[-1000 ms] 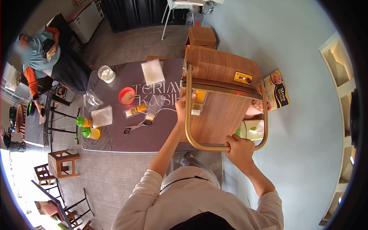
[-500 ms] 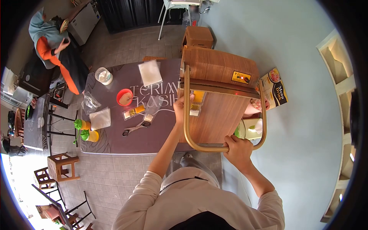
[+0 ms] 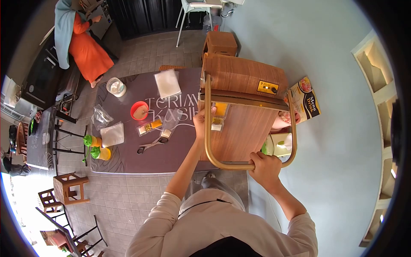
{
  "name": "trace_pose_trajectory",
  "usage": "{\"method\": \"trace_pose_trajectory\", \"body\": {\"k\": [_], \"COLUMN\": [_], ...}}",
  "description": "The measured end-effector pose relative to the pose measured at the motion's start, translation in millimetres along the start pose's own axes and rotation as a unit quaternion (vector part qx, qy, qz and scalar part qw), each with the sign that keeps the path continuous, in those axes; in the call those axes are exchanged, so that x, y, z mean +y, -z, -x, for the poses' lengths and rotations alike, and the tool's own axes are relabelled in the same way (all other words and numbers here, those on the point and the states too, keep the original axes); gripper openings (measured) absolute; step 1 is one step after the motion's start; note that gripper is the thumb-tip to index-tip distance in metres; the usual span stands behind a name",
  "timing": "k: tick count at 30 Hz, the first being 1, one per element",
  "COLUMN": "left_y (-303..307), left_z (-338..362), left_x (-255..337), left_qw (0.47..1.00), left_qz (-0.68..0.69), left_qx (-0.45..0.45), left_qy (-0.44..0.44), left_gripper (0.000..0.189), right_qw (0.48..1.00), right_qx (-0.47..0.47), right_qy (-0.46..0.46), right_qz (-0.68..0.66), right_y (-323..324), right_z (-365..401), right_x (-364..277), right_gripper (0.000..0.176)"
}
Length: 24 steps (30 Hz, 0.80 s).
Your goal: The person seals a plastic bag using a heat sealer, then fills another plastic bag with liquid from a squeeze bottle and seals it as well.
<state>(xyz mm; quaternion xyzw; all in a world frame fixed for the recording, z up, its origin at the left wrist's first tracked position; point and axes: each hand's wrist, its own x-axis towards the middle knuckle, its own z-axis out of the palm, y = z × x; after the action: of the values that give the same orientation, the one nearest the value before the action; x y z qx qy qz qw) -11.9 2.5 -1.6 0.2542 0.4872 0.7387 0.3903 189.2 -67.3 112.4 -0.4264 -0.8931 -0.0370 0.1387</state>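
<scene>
A wood-patterned bag sealer (image 3: 242, 132) with a gold tube handle frame stands at the right end of the dark table. My right hand (image 3: 265, 170) is wrapped round the front bar of the gold handle (image 3: 231, 166). At the sealer's left side, my left hand (image 3: 200, 123) pinches the edge of a clear plastic packet (image 3: 220, 110) with yellow contents. The packet lies on the sealer's board, its upper end right at the sealing bar (image 3: 246, 99). A yellow control panel (image 3: 268, 87) with a knob sits on the upper cover.
On the table (image 3: 180, 150) are scissors (image 3: 152, 145), another filled packet (image 3: 150, 125), a red bowl (image 3: 139, 111), a white tub (image 3: 116, 87), plastic bags (image 3: 168, 83) and green-capped bottles (image 3: 100, 153). A menu (image 3: 306, 100) stands by the wall. A person (image 3: 81, 43) stands at the far left.
The red light on the control panel and the red spot on the sealing bar no longer show. The person at the back has turned away and shifted right. My hands stay in place.
</scene>
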Motion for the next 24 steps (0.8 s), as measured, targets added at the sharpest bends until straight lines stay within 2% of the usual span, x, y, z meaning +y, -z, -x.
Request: {"method": "trace_pose_trajectory", "body": {"k": [16, 19, 21, 24], "left_y": [2.1, 3.0, -1.3, 0.2], "left_z": [-0.7, -1.2, 0.0, -0.5], "left_x": [-4.0, -3.1, -3.4, -3.0], "left_qw": [1.0, 0.999, 1.0, 1.0], "left_qz": [-0.006, -0.041, -0.001, -0.002], "left_qx": [-0.006, -0.012, 0.008, -0.002], "left_qy": [-0.014, 0.01, -0.003, 0.003], "left_gripper": [0.025, 0.032, 0.024, 0.024], "right_qw": [1.0, 1.0, 1.0, 1.0], "right_qx": [0.016, 0.02, 0.025, 0.022], "right_qy": [0.0, -0.002, -0.003, -0.002], "right_qz": [-0.006, -0.01, -0.012, -0.009], "right_y": [-1.9, -3.2, -3.0, -1.7], "right_z": [1.0, 1.5, 1.5, 0.8], "right_x": [-0.6, -0.4, -0.4, -0.9], "right_gripper": [0.014, 0.014, 0.014, 0.014]}}
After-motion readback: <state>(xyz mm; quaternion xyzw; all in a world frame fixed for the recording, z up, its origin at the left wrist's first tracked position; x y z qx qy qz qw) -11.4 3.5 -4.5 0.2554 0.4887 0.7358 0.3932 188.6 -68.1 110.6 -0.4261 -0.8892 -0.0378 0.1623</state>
